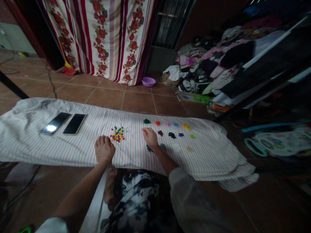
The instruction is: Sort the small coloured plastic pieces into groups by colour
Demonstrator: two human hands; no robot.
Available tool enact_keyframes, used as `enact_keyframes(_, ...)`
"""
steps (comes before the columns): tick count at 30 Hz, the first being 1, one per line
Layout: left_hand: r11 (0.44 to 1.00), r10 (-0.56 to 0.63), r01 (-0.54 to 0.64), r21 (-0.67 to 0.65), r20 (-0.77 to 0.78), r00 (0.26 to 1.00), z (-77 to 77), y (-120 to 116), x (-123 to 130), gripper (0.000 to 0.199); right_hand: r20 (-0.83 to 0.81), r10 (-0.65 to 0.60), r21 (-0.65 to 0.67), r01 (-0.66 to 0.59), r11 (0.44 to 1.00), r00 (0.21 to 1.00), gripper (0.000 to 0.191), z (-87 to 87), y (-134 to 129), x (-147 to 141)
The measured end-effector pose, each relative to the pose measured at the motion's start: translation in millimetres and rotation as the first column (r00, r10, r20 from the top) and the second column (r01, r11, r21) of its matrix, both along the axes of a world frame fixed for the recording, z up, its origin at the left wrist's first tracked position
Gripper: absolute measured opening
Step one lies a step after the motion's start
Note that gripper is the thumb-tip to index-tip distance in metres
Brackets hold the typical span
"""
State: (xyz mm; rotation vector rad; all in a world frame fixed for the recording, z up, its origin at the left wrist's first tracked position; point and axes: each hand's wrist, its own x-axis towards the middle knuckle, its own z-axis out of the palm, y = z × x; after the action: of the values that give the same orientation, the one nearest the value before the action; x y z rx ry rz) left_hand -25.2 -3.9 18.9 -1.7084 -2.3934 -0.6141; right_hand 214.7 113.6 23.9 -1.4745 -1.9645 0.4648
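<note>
A mixed pile of small coloured pieces (118, 134), mostly red, yellow, green and orange, lies on the striped cloth (131, 155). Just left of and below it, my left hand (105, 149) rests palm down with its fingers on the cloth. My right hand (150, 138) is closed in a pinch to the right of the pile; whatever its fingertips hold is too small to make out. Around it are single-colour heaps: dark green (146, 121), orange (157, 123), brown (160, 133), black (172, 135), yellow (186, 126) and lime green (192, 136). My right wrist partly covers dark grey pieces (149, 148).
Two phones (55, 123) lie side by side at the left of the cloth. Beyond the cloth are a floral curtain (102, 38), a purple basin (148, 82) and a red broom (68, 69) on the tiles. Heaped clothes (201, 68) fill the back right.
</note>
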Motion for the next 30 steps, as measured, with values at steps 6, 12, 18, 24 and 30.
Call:
enact_keyframes(6, 1.000, 0.007, -0.008, 0.004, 0.021, 1.000, 0.8, 0, 1, 0.029, -0.001, 0.205, -0.089, -0.204, 0.975, 0.979, 0.027, -8.7, -19, -55)
enact_keyframes(12, 1.000, 0.007, -0.007, 0.019, 0.038, 0.999, 0.9, 1, 2, 0.031, 0.054, 0.277, -0.142, -0.267, 0.953, 0.959, 0.029, -8.1, -27, -88)
enact_keyframes(18, 1.000, 0.004, -0.005, 0.012, 0.062, 0.998, 0.5, 0, 2, 0.033, 0.155, 0.219, -0.162, -0.194, 0.968, 0.963, 0.026, -6.2, -24, -98)
enact_keyframes(24, 1.000, 0.006, -0.006, 0.017, 0.047, 0.999, 1.5, 0, 2, 0.032, 0.168, 0.220, -0.191, -0.187, 0.964, 0.961, 0.024, -1.6, -26, -100)
enact_keyframes(30, 1.000, -0.004, 0.004, 0.017, 0.027, 1.000, 3.4, -1, 2, 0.031, 0.176, 0.205, -0.221, -0.164, 0.961, 0.963, 0.018, 4.1, -31, -103)
